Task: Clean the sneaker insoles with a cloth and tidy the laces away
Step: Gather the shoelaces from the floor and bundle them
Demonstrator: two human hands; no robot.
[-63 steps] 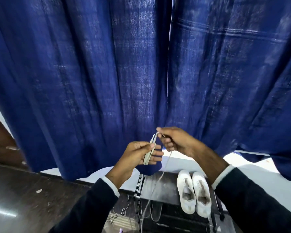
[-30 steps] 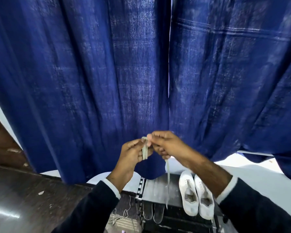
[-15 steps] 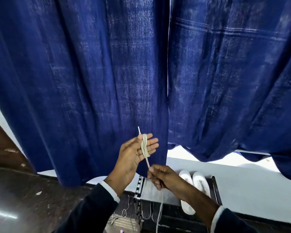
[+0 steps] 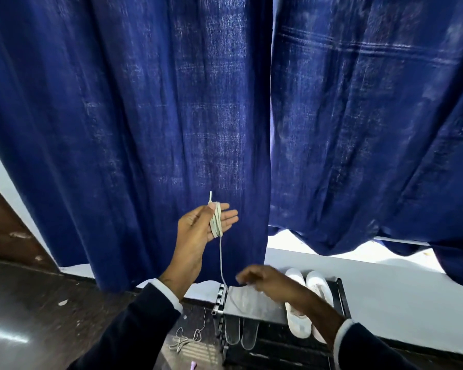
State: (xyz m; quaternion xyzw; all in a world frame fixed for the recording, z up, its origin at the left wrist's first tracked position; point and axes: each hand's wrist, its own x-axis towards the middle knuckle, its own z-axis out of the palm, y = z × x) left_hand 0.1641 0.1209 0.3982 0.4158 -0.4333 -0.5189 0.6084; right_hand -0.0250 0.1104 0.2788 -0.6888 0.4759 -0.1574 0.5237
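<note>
A pale flat shoelace (image 4: 216,219) is wound in loops around the straight, spread fingers of the left hand (image 4: 202,227), used as a spool. Its tail is led down to the blurred right hand (image 4: 262,281), apparently pinched there for tension; that grip cannot be told.

Coarse woven cloth in the blue curtain (image 4: 171,102), matt, with pale worn streaks across the weave. Flat woven lace (image 4: 216,220), off-white and matt, coiled round the left hand (image 4: 206,222). Smooth white sneakers (image 4: 305,303), scuffed and grubby inside. Black metal rack (image 4: 341,292) with a dull grey top shelf. Glossy dark floor (image 4: 24,329), streaked with reflected light. Insoles (image 4: 241,332) looking smooth, faintly shiny. Dark matt sleeve (image 4: 134,332) cloth over a white cuff.
</note>
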